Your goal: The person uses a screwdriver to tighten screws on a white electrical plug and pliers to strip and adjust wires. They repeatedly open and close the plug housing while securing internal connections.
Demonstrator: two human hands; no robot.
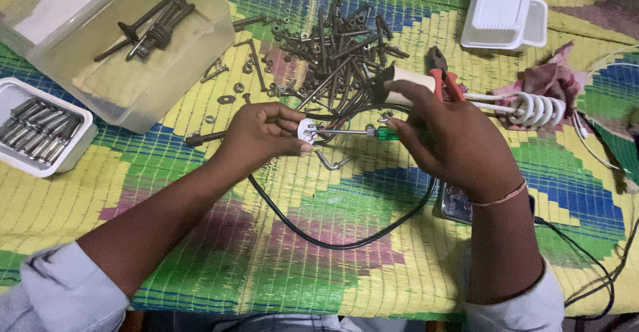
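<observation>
The left hand point(256, 136) has its fingers closed around a small white plug point(307, 131), pinching it at the tips. The right hand point(452, 142) has its fingers wrapped around a screwdriver with a green handle point(385, 133). Its metal tip reaches across to the plug. Both are held just above the table point(200, 192), near the middle. A black cord point(346, 242) loops down from the plug. Behind the hands lies a pile of dark bolts and screws point(339, 52). Red pliers point(444, 72) and a white coil point(536, 109) sit to the right. A clear tub point(200, 46) and a white tray of bolts point(83, 142) sit to the left.
</observation>
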